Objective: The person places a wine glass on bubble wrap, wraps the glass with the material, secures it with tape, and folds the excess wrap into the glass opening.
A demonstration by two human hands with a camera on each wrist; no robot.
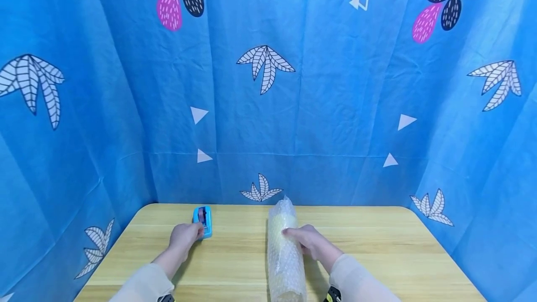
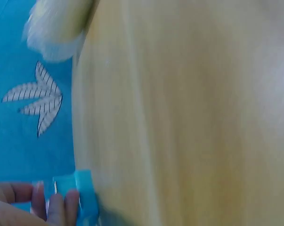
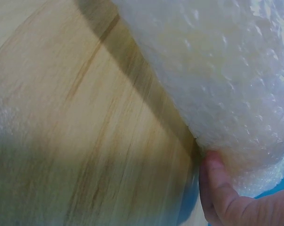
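Note:
A roll of bubble wrap [image 1: 287,264] lies lengthwise on the table, right of the middle in the head view. My right hand [image 1: 312,241] grips its right side, thumb on top and the other fingers low along the side. The right wrist view shows the bubbled surface [image 3: 217,70] close up, with part of the hand hidden beneath it. At the left, a small light-blue tape dispenser [image 1: 208,227] rests on the table. My left hand [image 1: 184,236] pinches its near end. In the left wrist view, fingertips lie against the blue dispenser [image 2: 86,193].
The wooden table [image 1: 377,246] has rounded far corners. Blue patterned cloth [image 1: 327,106] hangs behind it and along both sides. The far end of the bubble wrap reaches the table's back edge.

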